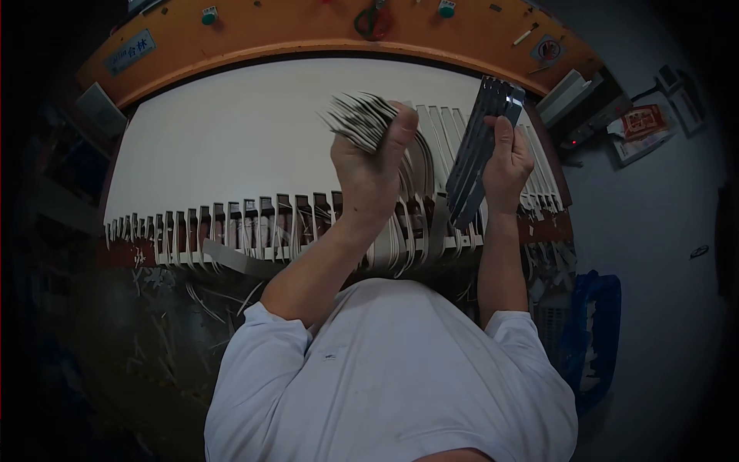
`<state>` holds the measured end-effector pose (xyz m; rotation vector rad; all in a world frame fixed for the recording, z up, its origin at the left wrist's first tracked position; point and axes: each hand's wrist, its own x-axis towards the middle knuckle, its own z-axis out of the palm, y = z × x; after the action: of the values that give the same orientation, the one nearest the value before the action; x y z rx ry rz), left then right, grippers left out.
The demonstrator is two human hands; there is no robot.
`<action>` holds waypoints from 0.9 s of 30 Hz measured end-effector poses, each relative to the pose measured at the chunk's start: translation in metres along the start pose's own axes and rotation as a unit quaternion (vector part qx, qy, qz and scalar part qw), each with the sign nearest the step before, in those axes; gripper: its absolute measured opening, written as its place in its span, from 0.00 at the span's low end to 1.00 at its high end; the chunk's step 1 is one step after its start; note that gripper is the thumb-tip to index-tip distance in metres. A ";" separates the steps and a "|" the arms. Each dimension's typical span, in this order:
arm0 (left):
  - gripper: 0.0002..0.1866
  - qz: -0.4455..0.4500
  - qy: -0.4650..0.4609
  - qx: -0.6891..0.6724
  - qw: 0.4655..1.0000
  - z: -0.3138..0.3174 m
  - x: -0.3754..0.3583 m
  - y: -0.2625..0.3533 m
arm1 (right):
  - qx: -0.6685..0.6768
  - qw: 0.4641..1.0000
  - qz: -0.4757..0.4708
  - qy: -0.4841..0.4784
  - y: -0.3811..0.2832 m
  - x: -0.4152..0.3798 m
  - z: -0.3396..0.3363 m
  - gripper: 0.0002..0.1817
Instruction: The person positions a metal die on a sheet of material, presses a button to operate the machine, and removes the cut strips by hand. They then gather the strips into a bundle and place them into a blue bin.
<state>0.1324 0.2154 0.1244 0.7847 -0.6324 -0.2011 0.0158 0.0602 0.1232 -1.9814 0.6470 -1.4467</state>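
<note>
My left hand is closed round a bundle of thin pale strips, held up above the white work surface. The strips' ends fan out toward the upper left, and longer strips curve down behind the hand. To the right, my right hand grips a long dark metal plate with ridges along it, tilted with its top toward the machine. Behind the plate, narrow white strips lie side by side on the surface.
An orange machine beam with green knobs spans the back. A row of slotted metal fingers with cut strips runs along the front edge. Scraps hang below. At the right are a control box, a red packet and a blue basket.
</note>
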 end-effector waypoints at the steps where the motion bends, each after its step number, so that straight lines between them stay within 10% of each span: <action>1: 0.12 0.023 0.036 -0.028 0.999 -0.011 0.011 0.010 | -0.030 0.999 -0.008 -0.016 0.003 0.009 -0.001 0.20; 7: 0.23 -0.173 0.169 -0.195 0.951 -0.062 0.021 0.005 | -0.330 0.899 -0.206 -0.204 0.072 0.022 0.026 0.18; 14: 0.25 -0.271 0.164 -0.222 0.922 -0.081 -0.015 -0.041 | -0.345 0.887 -0.155 -0.264 0.124 -0.054 0.056 0.22; 16: 0.25 -0.286 0.168 -0.230 0.915 -0.075 -0.018 -0.047 | -0.167 0.933 0.052 -0.315 0.072 -0.053 0.045 0.28; 19: 0.25 -0.303 0.153 -0.244 0.908 -0.057 -0.028 -0.061 | 0.238 0.847 0.244 -0.409 0.050 -0.080 0.022 0.37; 27: 0.35 -0.340 -0.057 -0.230 0.910 0.013 -0.078 -0.095 | 0.122 0.840 0.328 -0.415 0.017 -0.119 -0.087 0.39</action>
<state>0.0678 0.1723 0.0281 0.5057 -0.3712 -1.0069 -0.1022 0.1142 0.0515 -1.6912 0.5958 -0.1842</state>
